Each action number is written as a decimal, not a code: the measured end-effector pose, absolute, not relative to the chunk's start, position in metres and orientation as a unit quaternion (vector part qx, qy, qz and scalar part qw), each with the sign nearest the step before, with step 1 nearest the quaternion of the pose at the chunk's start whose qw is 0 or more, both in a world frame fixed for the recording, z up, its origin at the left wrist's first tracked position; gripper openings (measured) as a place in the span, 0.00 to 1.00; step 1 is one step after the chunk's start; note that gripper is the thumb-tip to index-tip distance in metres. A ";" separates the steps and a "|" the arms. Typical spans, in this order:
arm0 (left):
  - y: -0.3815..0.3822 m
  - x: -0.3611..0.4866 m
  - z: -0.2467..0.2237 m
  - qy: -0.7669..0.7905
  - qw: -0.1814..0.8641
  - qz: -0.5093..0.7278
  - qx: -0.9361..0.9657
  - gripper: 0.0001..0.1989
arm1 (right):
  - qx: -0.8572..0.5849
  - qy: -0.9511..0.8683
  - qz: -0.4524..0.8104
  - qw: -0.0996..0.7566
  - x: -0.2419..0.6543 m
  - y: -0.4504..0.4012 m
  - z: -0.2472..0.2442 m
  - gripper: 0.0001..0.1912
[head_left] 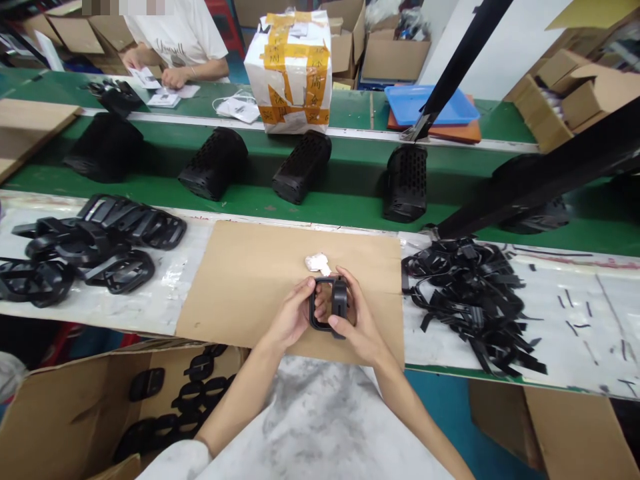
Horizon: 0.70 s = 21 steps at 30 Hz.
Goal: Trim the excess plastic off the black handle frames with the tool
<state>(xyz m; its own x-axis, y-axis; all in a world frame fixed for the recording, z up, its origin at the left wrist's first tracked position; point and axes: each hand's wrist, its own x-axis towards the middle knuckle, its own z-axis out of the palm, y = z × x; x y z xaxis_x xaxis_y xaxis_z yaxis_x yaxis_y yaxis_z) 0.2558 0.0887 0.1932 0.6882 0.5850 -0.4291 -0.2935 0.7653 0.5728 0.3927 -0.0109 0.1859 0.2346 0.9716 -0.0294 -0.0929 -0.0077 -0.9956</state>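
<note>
Between my two hands is a black plastic frame with a handle-like bar [339, 300], held just above a brown cardboard sheet [230, 280]. My left hand [296, 310] grips its left edge, thumb at the top corner and fingers showing through the opening. On the other side, my right hand [357, 320] wraps the thick bar, with the thumb on its lower front. A crumpled white scrap [316, 262] lies on the cardboard just beyond the frame.
Similar black frames [95, 243] pile up at left; black strips [475, 300] heap at right. Perforated black housings [405, 183] line the green belt [345, 193]. An open carton [75, 400] holds black parts below left. A dark slanted post [540, 177] crosses the right. Across sits a person [180, 40] handling papers.
</note>
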 end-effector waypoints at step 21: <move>0.089 0.253 0.185 0.314 0.929 0.180 0.072 0.18 | -0.508 -0.489 0.458 0.541 0.406 -0.017 0.188 0.47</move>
